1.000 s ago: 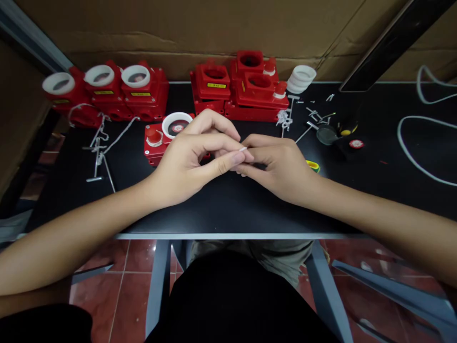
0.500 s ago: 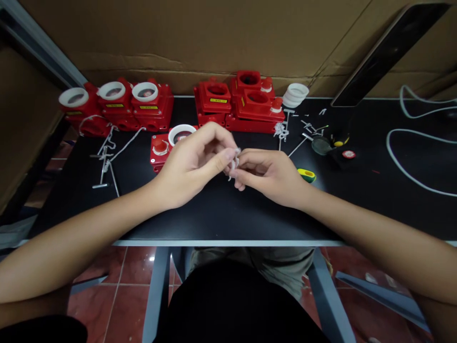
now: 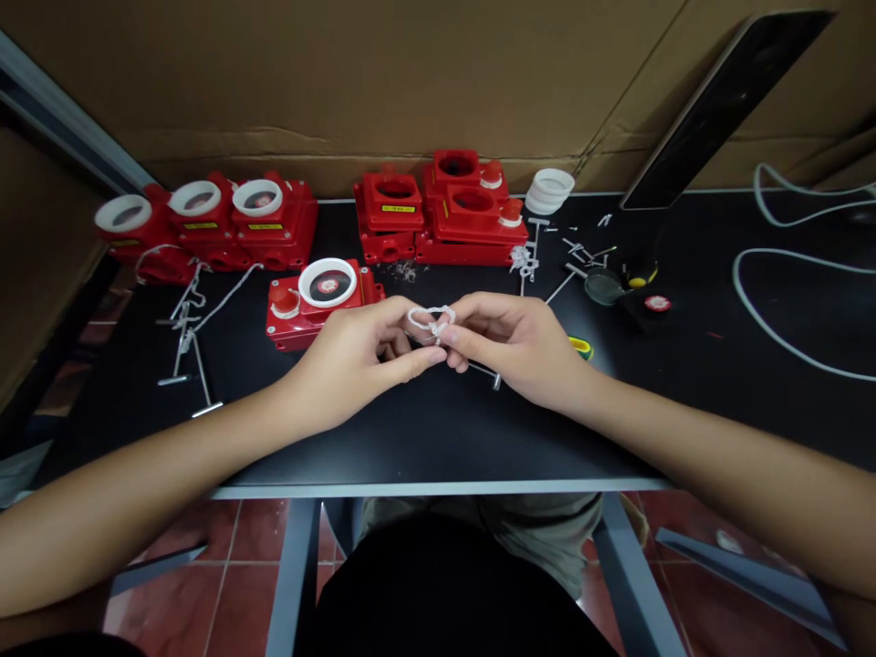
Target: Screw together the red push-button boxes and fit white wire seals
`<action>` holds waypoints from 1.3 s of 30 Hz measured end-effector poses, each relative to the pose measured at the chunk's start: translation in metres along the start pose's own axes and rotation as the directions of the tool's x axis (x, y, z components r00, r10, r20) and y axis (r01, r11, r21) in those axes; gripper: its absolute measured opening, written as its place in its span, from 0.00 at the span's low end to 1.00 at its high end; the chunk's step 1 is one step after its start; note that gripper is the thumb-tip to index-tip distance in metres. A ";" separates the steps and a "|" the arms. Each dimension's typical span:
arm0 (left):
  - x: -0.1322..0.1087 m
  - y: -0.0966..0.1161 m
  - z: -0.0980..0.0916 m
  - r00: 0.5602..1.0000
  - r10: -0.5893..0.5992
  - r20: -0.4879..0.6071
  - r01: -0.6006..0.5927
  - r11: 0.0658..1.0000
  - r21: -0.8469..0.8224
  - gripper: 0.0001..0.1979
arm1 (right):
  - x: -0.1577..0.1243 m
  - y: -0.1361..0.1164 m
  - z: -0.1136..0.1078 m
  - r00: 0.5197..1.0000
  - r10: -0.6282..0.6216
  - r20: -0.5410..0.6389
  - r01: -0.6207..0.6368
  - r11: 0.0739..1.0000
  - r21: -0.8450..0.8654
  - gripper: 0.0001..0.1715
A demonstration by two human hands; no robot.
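Between my hands is a white cord (image 3: pixel 432 313) formed into a loop, with a bunched knot at its lower end. My left hand (image 3: pixel 373 360) is closed in a loose pinch on the cord, thumb stretched toward the knot. Thumb and finger of my right hand (image 3: pixel 513 342) grip the cord at the knot. A thin metal T-shaped rod (image 3: pixel 496 380) shows partly below the right hand; whether it is tied to the cord is hidden. Just behind my left hand lies a red box (image 3: pixel 311 319) with a white ring (image 3: pixel 329 282) and a red knob.
Three red housings with white rings (image 3: pixel 257 198) stand back left, several without rings (image 3: pixel 472 228) at back centre. T-rods with cord (image 3: pixel 183 342) lie left. Right are stacked white rings (image 3: pixel 549 192), small metal pieces, a glass disc (image 3: pixel 603 286), a yellow-green handle (image 3: pixel 581 348) and a cable (image 3: pixel 766 324).
The cord now shows as an open loop above my fingers, where before it was bunched between them. The rod end has come into sight below the right hand. The camera view has shifted slightly.
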State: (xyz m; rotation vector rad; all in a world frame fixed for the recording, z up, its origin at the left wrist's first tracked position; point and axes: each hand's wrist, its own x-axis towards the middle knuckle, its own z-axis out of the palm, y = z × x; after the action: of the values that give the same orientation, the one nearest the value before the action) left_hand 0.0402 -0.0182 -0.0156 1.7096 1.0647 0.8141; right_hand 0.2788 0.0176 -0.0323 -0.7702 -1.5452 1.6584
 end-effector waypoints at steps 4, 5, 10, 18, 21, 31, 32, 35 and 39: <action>0.001 -0.001 0.001 1.000 0.020 0.018 -0.021 1.000 0.015 0.09 | -0.003 0.002 0.003 1.000 -0.023 0.015 0.023 1.000 0.017 0.25; 0.002 -0.001 0.001 0.999 0.029 0.025 -0.029 0.999 0.018 0.09 | -0.004 0.002 0.003 0.999 -0.034 0.013 0.033 0.999 0.006 0.24; 0.005 0.000 0.000 0.999 0.030 0.045 -0.030 0.999 -0.011 0.13 | -0.005 0.001 0.001 0.994 -0.111 0.008 0.111 0.992 -0.066 0.24; 0.004 0.003 -0.005 0.988 0.141 0.066 -0.152 0.966 0.210 0.12 | -0.002 0.000 0.000 0.993 -0.121 0.019 0.121 0.992 -0.037 0.24; 0.004 0.005 -0.006 0.979 0.175 0.101 -0.198 0.927 0.320 0.10 | -0.002 -0.004 -0.003 0.997 -0.075 0.031 0.073 0.996 0.059 0.28; 0.002 0.003 -0.007 0.975 0.169 0.142 -0.215 0.877 0.430 0.11 | 0.004 -0.022 -0.017 0.999 -0.038 -0.034 0.045 0.973 0.228 0.18; 0.002 0.004 -0.008 0.973 0.174 0.151 -0.224 0.867 0.446 0.12 | 0.005 -0.023 -0.017 0.998 -0.044 -0.046 0.053 0.971 0.233 0.17; 0.002 0.005 -0.011 0.957 0.203 0.208 -0.278 0.845 0.456 0.13 | 0.006 -0.020 -0.017 0.996 -0.050 -0.074 0.066 0.968 0.243 0.13; 0.002 0.012 -0.016 0.919 0.233 0.319 -0.345 0.867 0.361 0.13 | 0.009 -0.011 -0.020 0.996 -0.020 -0.084 0.040 0.970 0.239 0.16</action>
State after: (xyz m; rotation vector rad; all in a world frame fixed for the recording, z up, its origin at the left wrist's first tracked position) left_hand 0.0303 -0.0127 0.0010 2.3100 0.8387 0.5390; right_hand 0.2922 0.0362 -0.0226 -0.6727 -1.2644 1.7311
